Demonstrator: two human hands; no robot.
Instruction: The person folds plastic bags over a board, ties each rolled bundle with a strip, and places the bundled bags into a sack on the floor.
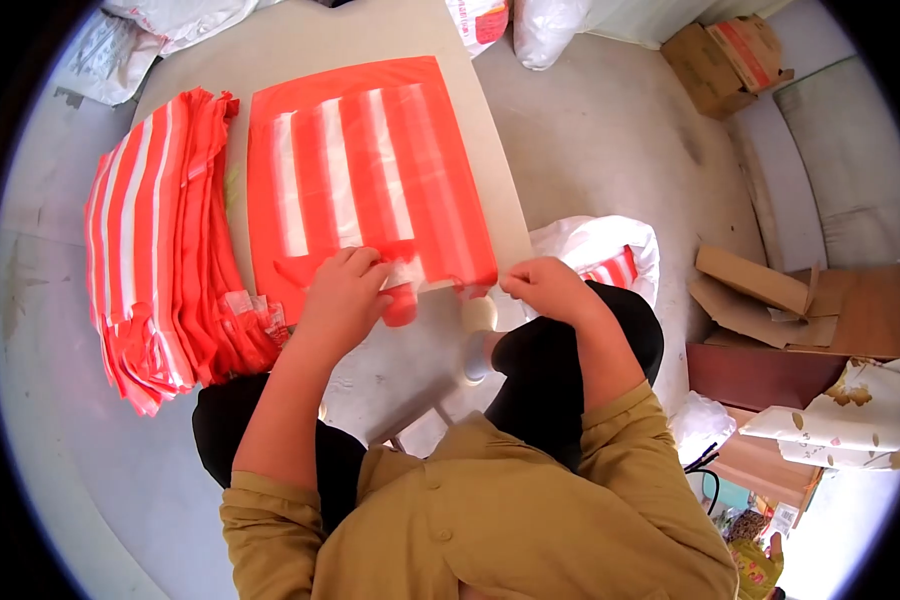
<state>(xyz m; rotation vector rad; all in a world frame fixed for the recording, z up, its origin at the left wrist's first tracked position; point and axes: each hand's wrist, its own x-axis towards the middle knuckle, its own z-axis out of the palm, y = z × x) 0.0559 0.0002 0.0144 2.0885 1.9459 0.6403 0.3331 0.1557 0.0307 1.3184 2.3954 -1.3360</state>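
A red-and-white striped plastic bag lies flat on the table in front of me. My left hand is at its near edge, fingers curled round the gathered red plastic, and a red flap hangs below them. My right hand is closed in a pinch just beside the bag's near right corner. Whether anything is between those fingertips is too small to tell. To the left, a thick stack of folded striped bags hangs over the table's side.
The beige table ends close to my knees. On the floor at its right stands a white sack with striped plastic inside. Cardboard boxes sit at the back right, and an opened carton is at the right.
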